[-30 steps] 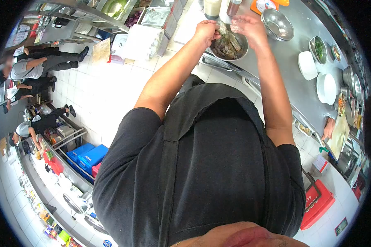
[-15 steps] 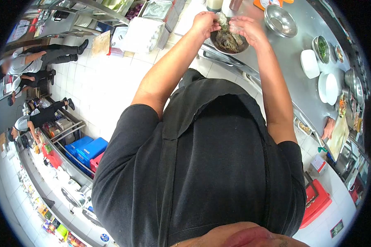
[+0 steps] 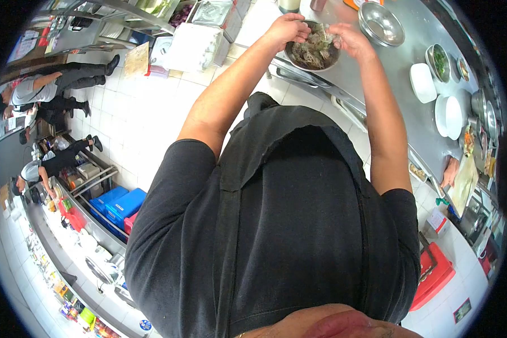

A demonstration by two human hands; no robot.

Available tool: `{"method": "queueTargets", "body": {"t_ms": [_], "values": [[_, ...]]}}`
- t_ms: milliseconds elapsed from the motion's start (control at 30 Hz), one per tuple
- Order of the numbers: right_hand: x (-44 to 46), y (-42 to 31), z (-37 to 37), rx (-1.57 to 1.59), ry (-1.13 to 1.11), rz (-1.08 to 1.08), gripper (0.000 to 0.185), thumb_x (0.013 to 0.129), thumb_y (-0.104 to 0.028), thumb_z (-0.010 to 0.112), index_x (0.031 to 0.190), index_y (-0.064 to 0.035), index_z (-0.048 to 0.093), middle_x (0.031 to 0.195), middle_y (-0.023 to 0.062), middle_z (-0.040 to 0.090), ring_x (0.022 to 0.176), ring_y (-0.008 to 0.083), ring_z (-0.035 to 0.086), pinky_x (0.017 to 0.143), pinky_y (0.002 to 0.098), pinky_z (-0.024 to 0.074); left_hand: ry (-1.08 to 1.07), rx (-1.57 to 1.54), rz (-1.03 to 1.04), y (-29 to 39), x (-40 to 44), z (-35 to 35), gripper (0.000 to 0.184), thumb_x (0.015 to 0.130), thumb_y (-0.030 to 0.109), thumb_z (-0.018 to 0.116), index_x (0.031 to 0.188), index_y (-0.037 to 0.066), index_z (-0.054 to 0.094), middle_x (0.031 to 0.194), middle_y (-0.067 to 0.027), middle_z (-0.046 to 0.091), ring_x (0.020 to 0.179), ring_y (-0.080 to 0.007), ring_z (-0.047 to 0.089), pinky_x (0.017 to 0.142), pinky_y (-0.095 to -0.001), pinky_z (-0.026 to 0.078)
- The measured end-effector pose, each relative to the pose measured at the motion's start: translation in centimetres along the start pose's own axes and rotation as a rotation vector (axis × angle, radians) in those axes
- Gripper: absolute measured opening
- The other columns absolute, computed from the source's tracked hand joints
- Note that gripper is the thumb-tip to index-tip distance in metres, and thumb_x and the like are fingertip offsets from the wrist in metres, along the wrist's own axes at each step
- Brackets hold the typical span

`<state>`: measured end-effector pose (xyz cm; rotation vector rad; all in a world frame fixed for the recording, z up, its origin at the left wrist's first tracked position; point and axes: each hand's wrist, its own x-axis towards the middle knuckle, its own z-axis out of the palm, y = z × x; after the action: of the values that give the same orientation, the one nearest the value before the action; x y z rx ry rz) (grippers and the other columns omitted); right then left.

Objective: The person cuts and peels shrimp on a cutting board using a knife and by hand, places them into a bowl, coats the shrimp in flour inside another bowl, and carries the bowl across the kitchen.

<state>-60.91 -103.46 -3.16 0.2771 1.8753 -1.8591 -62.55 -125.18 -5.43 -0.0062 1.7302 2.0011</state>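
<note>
A dark round bowl stands at the near edge of the steel counter. Inside it is a heap of raw shrimp, grey-brown with thin legs and feelers. My left hand is over the bowl's left rim, its fingers curved and apart from the thumb, with nothing visible between them. On the right side, my right hand pinches a pale, translucent shrimp at the top of the heap; the fingers partly hide it.
Right of the bowl, the steel counter holds a metal mixing bowl, a white container, white bowls and a bowl of chopped greens. A squeeze bottle stands behind. Several people work at the left.
My left hand has come away from the pale piece between the hands and opened slightly. My right hand has moved a little right and down. The heap shows more plainly.
</note>
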Motion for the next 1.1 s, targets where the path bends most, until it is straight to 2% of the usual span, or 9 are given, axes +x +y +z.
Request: {"method": "queueTargets", "body": {"t_ms": [33,133,233,267,400,600,800,933,1100], "values": [[-0.3,-0.4,0.0,-0.043,0.04,-0.009,0.012,0.083,-0.018,0.067,0.087,-0.0092,0.061,0.077,-0.0031,0.057,0.064,0.0061,0.05,0.055,0.0205,0.0399,0.027,0.068,0.017,-0.5,0.4,-0.2,0.037,0.084,0.009,0.061,0.118,-0.001,0.052,0.092,-0.0158,0.067,0.08,-0.0224,0.066,0.068,-0.0329,0.055],[0.5,-0.2,-0.9,-0.12,0.137,-0.003,0.011,0.082,-0.017,0.067,0.087,-0.0085,0.061,0.075,-0.0028,0.056,0.061,0.007,0.049,0.053,0.0207,0.0393,0.121,0.729,0.306,-1.8,0.2,-0.7,0.037,0.079,0.015,0.065,0.114,0.004,0.06,0.093,-0.0154,0.068,0.085,-0.0274,0.067,0.076,-0.037,0.054],[0.4,-1.0,-1.4,-0.147,0.118,0.035,0.012,0.08,-0.016,0.067,0.088,-0.0074,0.062,0.076,-0.0028,0.055,0.062,0.0073,0.048,0.053,0.021,0.0394,-0.025,1.089,0.378,-1.1,-1.2,0.1,0.038,0.079,0.015,0.063,0.117,0.01,0.061,0.101,-0.016,0.065,0.087,-0.029,0.066,0.079,-0.0378,0.053],[0.5,-0.9,-1.7,-0.154,0.108,0.043,0.013,0.08,-0.016,0.067,0.089,-0.007,0.062,0.076,-0.0028,0.055,0.062,0.0074,0.048,0.054,0.021,0.0396,-0.009,1.209,0.441,-1.2,-1.7,0.6,0.037,0.076,0.016,0.064,0.113,0.013,0.064,0.107,-0.0158,0.065,0.091,-0.0308,0.065,0.082,-0.0403,0.052],[0.9,-0.4,-2.5,-0.144,0.098,0.058,0.017,0.079,-0.015,0.066,0.092,-0.0055,0.063,0.076,-0.0028,0.055,0.062,0.0076,0.048,0.055,0.0217,0.0398,-0.097,1.534,0.487,-2.2,-2.1,1.3,0.042,0.073,0.014,0.066,0.115,0.015,0.061,0.116,-0.0107,0.062,0.106,-0.0296,0.059,0.09,-0.0388,0.05],[0.5,0.5,-1.9,-0.158,0.075,0.033,0.02,0.077,-0.016,0.067,0.093,-0.0041,0.064,0.074,-0.0024,0.056,0.062,0.0081,0.047,0.054,0.0229,0.0382,-0.142,1.595,0.438,-2.9,-2.0,1.8,0.044,0.073,0.01,0.064,0.117,0.014,0.058,0.117,-0.0108,0.061,0.108,-0.0292,0.058,0.09,-0.0387,0.05],[0.8,1.1,-2.0,-0.281,0.069,-0.004,0.024,0.076,-0.019,0.068,0.095,-0.0036,0.065,0.074,-0.0029,0.055,0.062,0.0076,0.046,0.053,0.0233,0.0364,-0.128,1.605,0.273,-1.7,-2.3,2.9,0.037,0.074,0.008,0.061,0.11,0.01,0.059,0.115,-0.0129,0.06,0.103,-0.03,0.061,0.088,-0.0405,0.05],[1.0,1.9,-2.3,-0.269,0.141,-0.038,0.026,0.077,-0.018,0.068,0.098,-0.0035,0.064,0.073,-0.0034,0.055,0.06,0.0073,0.044,0.052,0.0229,0.0349,-0.136,1.584,0.383,-0.8,-3.0,2.8,0.032,0.074,0.009,0.06,0.106,0.009,0.059,0.109,-0.014,0.061,0.1,-0.0313,0.062,0.085,-0.0418,0.051],[1.8,1.6,-3.7,-0.222,0.038,-0.034,0.027,0.078,-0.017,0.066,0.101,-0.0031,0.062,0.074,-0.0033,0.055,0.058,0.0071,0.043,0.052,0.0231,0.0345,-0.043,1.591,0.523,-0.4,-4.0,1.7,0.025,0.074,0.011,0.06,0.099,0.009,0.059,0.101,-0.0128,0.062,0.095,-0.0317,0.062,0.079,-0.0436,0.052]]}}
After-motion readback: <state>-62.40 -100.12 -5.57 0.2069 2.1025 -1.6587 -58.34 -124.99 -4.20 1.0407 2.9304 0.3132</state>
